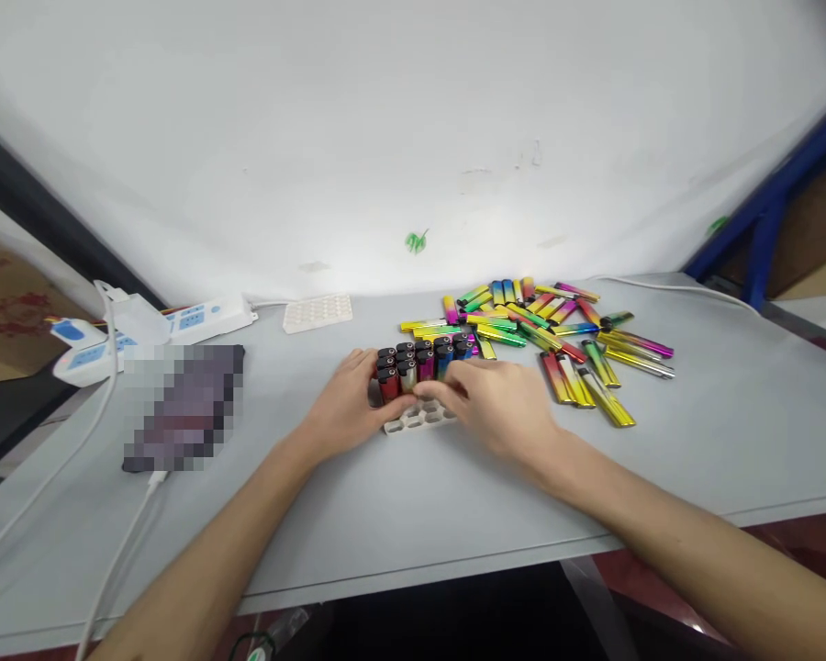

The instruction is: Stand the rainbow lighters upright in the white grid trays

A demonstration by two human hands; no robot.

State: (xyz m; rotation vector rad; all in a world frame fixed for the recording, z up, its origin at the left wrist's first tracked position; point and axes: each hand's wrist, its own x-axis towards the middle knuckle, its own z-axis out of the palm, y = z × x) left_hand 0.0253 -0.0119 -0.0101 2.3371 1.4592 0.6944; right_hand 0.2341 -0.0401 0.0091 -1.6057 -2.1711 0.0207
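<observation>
Several lighters (425,364) with black tops stand upright in rows in a white tray with honeycomb holes (423,418). The front holes of the tray show no lighters in them. My left hand (351,404) is closed around the left end of the lighter group, its thumb in front of a red lighter (388,386). At the right end, my right hand (499,399) is closed with its thumb and fingers bent against the front row, by a blue lighter (443,360). The fingertips of the right hand are partly hidden.
Loose shiny, many-coloured lighters (516,321) lie behind and right of the tray. A second white honeycomb tray (318,313) lies by the wall. At left are power strips (193,319), a blurred dark device (189,408) and a white cable (134,523).
</observation>
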